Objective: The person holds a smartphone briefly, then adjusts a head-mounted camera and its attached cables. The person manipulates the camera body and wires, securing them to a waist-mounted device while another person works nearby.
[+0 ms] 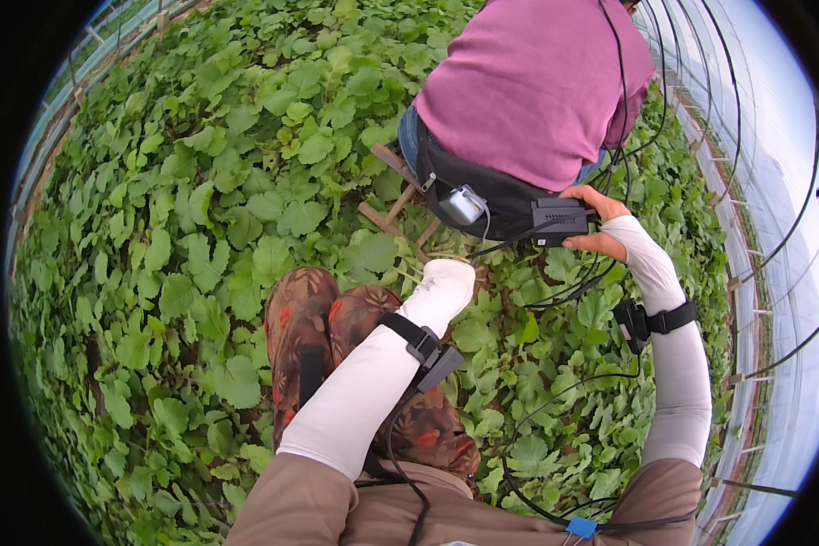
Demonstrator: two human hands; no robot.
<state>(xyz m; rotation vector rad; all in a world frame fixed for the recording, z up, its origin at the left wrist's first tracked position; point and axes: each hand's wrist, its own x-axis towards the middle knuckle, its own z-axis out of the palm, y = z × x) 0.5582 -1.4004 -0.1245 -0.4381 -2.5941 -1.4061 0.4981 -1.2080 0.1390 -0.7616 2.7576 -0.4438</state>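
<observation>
My right hand [604, 222] grips a black electronic box [559, 222] by its right end, thumb and fingers on opposite edges. The box rests against a black waist pack [478, 170] worn by a person seated ahead in a pink top [532, 89]. Cables run from the box. A small white device [464, 205] is tucked at the pack's left part, with a thin cord hanging from it. My left forearm in a white sleeve [409, 327] reaches forward over my knees. The left hand itself is hidden beyond the cuff, near some pale plant stalks [409, 266].
Broad-leaved green plants [177, 239] cover the ground all around. The person sits on a low wooden stool [389, 198]. Black cables [566, 297] loop between us. Devices are strapped on my left [430, 358] and right [635, 324] forearms. Plastic greenhouse sheeting [785, 239] curves along the right.
</observation>
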